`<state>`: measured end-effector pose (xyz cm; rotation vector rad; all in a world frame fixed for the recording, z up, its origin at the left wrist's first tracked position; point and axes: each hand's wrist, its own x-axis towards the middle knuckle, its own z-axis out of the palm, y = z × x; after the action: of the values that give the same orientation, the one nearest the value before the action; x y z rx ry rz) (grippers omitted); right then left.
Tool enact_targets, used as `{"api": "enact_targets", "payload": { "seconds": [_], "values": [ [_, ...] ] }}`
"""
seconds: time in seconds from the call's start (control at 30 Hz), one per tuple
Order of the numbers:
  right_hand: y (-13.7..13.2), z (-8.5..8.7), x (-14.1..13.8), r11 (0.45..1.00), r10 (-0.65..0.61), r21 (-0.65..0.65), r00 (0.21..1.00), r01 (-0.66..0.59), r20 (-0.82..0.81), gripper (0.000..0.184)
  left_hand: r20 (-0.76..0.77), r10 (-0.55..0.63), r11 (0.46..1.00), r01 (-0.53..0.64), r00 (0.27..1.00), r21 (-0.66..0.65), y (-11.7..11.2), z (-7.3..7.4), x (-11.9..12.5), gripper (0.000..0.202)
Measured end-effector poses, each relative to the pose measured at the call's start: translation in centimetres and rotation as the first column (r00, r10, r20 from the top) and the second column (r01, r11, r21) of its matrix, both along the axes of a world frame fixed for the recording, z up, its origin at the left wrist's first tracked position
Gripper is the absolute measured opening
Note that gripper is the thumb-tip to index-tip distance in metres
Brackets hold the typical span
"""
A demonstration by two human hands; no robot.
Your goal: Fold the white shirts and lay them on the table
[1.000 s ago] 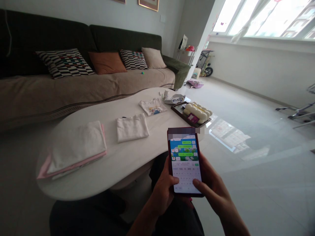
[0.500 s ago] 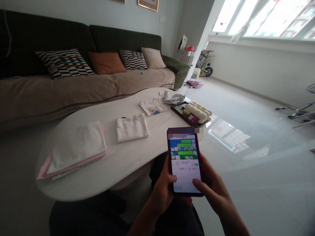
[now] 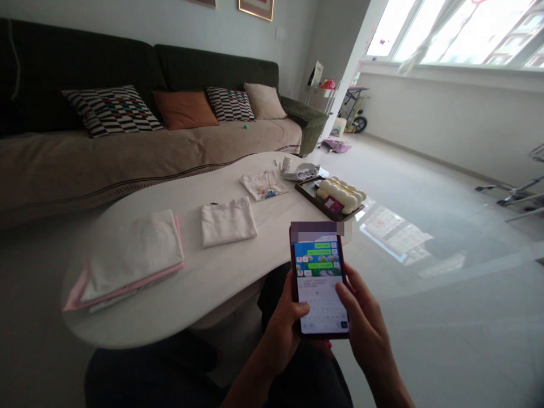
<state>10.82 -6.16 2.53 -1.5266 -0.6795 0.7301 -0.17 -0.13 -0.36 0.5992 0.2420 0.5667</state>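
Between my two hands is a smartphone (image 3: pixel 321 294) in a dark red case, upright above my lap, its screen showing a chat with green bubbles and a keyboard. My left hand (image 3: pixel 283 323) grips its left edge, thumb over the lower keys. My right hand (image 3: pixel 365 317) wraps its right edge, with the thumb at the screen's right side near the top of the keyboard. Beyond the phone, on the white oval table (image 3: pixel 221 277), lie a folded white cloth (image 3: pixel 228 222), a folded printed white shirt (image 3: pixel 264 185) and a pile of white and pink folded clothes (image 3: pixel 136 255).
A dark tray (image 3: pixel 308 192) with a cream bumpy object (image 3: pixel 342 192) sits at the table's right end, near a white bottle (image 3: pixel 287 164) and a crumpled packet (image 3: pixel 306 171). A sofa (image 3: pixel 187 150) with several cushions stands behind. Glossy floor stretches to the right.
My right thumb has moved up from the lower keys to the screen's right edge, above the keyboard. The text on the screen has altered slightly. Both hands still hold the phone.
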Motion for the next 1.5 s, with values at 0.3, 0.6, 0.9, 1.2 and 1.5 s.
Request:
{"api": "enact_targets", "payload": {
  "seconds": [0.3,0.6,0.9,1.2,1.5],
  "values": [
    [-0.3,-1.3,1.9,0.999,0.037,0.019,0.999,-0.036,-0.035,0.051,0.009,-0.015,0.997,0.016,1.0,-0.081,0.3,-0.4,0.3,0.068],
    [1.1,-2.8,0.1,0.982,0.063,-0.175,0.75,0.072,0.658,0.106,0.11,0.064,0.973,-0.037,0.992,-0.228,2.4,-1.9,3.2,0.06],
    [3.8,-6.9,5.5,0.964,0.019,-0.216,0.774,0.153,0.633,0.101,-0.057,-0.192,0.981,0.191,0.98,-0.024,5.9,-4.9,6.4,0.063],
    [7.9,-12.8,13.9,0.94,0.081,-0.299,0.746,0.163,0.661,0.094,-0.65,0.027,0.967,0.145,0.759,0.21,10.9,-7.0,-1.9,0.051],
    [13.5,-17.3,19.4,0.943,0.182,-0.314,0.615,0.113,0.767,0.085,-0.761,0.439,0.869,-0.009,0.477,0.495,15.7,-7.8,-10.2,0.04]
  ]
}}
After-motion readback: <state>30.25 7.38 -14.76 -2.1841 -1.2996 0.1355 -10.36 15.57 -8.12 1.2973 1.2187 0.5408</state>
